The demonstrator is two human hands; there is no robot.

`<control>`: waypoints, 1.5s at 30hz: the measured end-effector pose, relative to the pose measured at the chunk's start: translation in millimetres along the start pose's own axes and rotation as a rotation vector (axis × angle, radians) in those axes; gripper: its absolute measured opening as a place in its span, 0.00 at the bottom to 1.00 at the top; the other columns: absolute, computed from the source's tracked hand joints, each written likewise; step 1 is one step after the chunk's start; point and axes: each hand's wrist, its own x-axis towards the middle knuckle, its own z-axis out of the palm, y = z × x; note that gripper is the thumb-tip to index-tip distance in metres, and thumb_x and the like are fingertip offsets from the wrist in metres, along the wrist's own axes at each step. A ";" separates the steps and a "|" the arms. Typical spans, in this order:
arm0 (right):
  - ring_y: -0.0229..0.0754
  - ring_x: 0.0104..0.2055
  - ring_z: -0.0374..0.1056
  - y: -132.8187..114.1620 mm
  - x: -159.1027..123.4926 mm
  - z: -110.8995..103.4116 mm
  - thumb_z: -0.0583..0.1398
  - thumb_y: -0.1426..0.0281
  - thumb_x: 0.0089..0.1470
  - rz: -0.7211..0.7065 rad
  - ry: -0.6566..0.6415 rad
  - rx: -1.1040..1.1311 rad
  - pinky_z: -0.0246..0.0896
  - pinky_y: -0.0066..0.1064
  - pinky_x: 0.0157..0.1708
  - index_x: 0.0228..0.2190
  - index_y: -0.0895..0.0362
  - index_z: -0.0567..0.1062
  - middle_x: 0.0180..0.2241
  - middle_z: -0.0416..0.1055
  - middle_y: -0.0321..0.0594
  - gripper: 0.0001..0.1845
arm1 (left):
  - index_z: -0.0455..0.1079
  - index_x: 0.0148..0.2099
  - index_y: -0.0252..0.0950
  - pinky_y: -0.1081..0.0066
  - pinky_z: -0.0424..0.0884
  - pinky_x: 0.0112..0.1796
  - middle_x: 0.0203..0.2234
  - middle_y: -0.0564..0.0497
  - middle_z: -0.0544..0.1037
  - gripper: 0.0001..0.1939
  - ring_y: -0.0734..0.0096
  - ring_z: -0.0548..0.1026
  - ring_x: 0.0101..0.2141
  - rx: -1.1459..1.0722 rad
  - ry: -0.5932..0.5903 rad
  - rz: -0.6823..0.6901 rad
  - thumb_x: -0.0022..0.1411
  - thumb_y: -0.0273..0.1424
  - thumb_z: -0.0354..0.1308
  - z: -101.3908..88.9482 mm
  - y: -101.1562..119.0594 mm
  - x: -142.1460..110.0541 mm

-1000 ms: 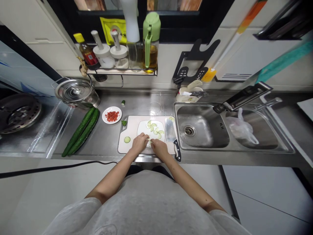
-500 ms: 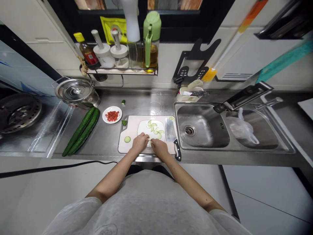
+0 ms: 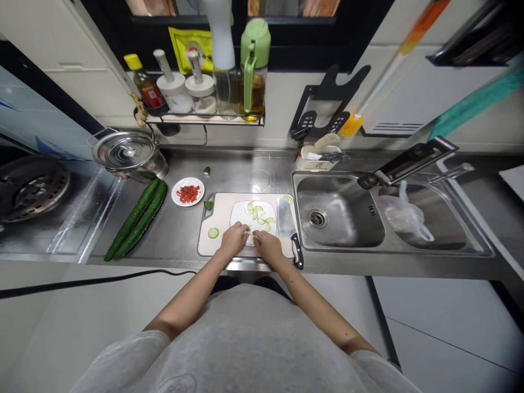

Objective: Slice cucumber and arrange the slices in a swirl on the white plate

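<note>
Both my hands meet over the near edge of a white square plate (image 3: 241, 210), which lies on a pale cutting board (image 3: 221, 204). My left hand (image 3: 234, 238) is closed, its fingertips pinching a pale green cucumber slice (image 3: 250, 239). From the other side my right hand (image 3: 267, 245) grips the same slice, partly hidden by the fingers. Curved cucumber slices (image 3: 261, 214) are arranged on the plate. A round cucumber slice (image 3: 213, 233) lies left on the board. The kitchen knife (image 3: 287, 218) rests at the board's right side, its black handle past the edge.
Two whole cucumbers (image 3: 139, 218) lie left, beside a small plate (image 3: 174, 197) of chopped red pieces. A lidded steel pot (image 3: 129, 155) stands behind them. A double sink (image 3: 339, 240) adjoins the board on the right. Above hangs a shelf (image 3: 213, 120) of bottles and jars.
My hands stay at the plate's near edge with hardly any movement. The fingers shift very slightly around the slice; everything else is as before.
</note>
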 end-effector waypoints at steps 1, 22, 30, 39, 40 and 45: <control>0.43 0.42 0.68 0.0 0.1 0.1 0.47 0.66 0.63 -0.001 0.000 0.001 0.56 0.30 0.36 0.50 0.52 0.68 0.42 0.72 0.41 0.17 | 0.70 0.47 0.43 0.71 0.64 0.37 0.41 0.50 0.71 0.12 0.69 0.72 0.39 -0.002 0.001 -0.003 0.63 0.32 0.50 0.1 0.0 -0.3; 0.43 0.45 0.68 0.2 0.0 -1.1 0.47 0.64 0.63 0.003 -0.005 0.046 0.57 0.30 0.40 0.52 0.52 0.68 0.45 0.72 0.43 0.20 | 0.72 0.45 0.42 0.71 0.64 0.38 0.38 0.51 0.73 0.11 0.69 0.72 0.38 -0.095 0.070 -0.044 0.63 0.34 0.51 -0.4 -1.8 -3.5; 0.41 0.42 0.69 14.9 -9.1 -13.6 0.48 0.65 0.62 0.074 0.115 0.192 0.58 0.29 0.41 0.50 0.54 0.72 0.42 0.75 0.42 0.20 | 0.71 0.47 0.40 0.69 0.65 0.41 0.35 0.48 0.73 0.14 0.67 0.71 0.37 -0.214 0.344 -0.321 0.61 0.34 0.50 -17.5 -46.8 -22.2; 0.42 0.35 0.70 24.6 -8.1 -13.3 0.48 0.63 0.60 0.076 0.228 0.300 0.59 0.30 0.37 0.46 0.56 0.75 0.34 0.76 0.41 0.21 | 0.69 0.53 0.41 0.64 0.65 0.43 0.43 0.44 0.71 0.21 0.57 0.69 0.46 -0.084 0.298 -0.501 0.59 0.41 0.54 -16.8 -84.0 -35.8; 0.42 0.35 0.70 24.3 -7.7 -13.2 0.48 0.62 0.60 0.072 0.232 0.306 0.59 0.30 0.36 0.45 0.56 0.75 0.33 0.76 0.41 0.21 | 0.70 0.52 0.41 0.64 0.65 0.43 0.43 0.44 0.71 0.20 0.58 0.69 0.46 -0.083 0.286 -0.500 0.59 0.42 0.54 -15.7 -84.3 -36.2; 0.41 0.32 0.69 22.5 -6.4 -14.7 0.48 0.61 0.59 0.059 0.229 0.322 0.58 0.29 0.34 0.44 0.55 0.75 0.31 0.75 0.40 0.21 | 0.71 0.48 0.42 0.67 0.64 0.40 0.42 0.46 0.72 0.16 0.60 0.69 0.44 -0.078 0.274 -0.507 0.60 0.41 0.53 -12.2 -82.9 -35.8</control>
